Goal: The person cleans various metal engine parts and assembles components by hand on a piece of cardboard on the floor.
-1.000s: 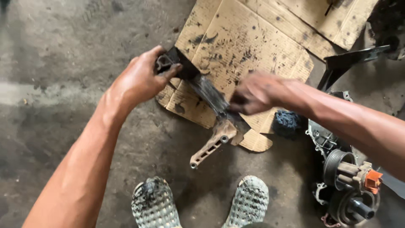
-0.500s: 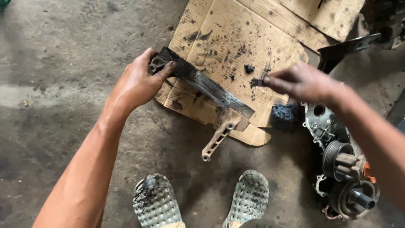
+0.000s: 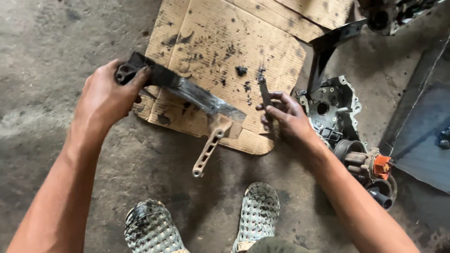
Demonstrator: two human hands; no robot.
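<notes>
Right hand (image 3: 286, 117) dropped nearer cardboard (image 3: 211, 42), fingers pinching scraper (image 3: 264, 91), tip on cardboard. Left hand (image 3: 105, 96) fingers wrapped round bracket (image 3: 187, 93) end, above cardboard's near edge. Judgement: wipe gunk off tip fully, keep bracket steady.

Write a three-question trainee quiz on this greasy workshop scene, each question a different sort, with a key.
1. True or false: the left hand grips the dark end of the long greasy metal bracket.
2. What does the right hand hold?
A. a hammer
B. a thin flat scraper tool
C. a rag
3. Fill in: the scraped-off black grease lies on a sheet of ____.

Key: 1 true; 2 B; 3 cardboard.
</notes>
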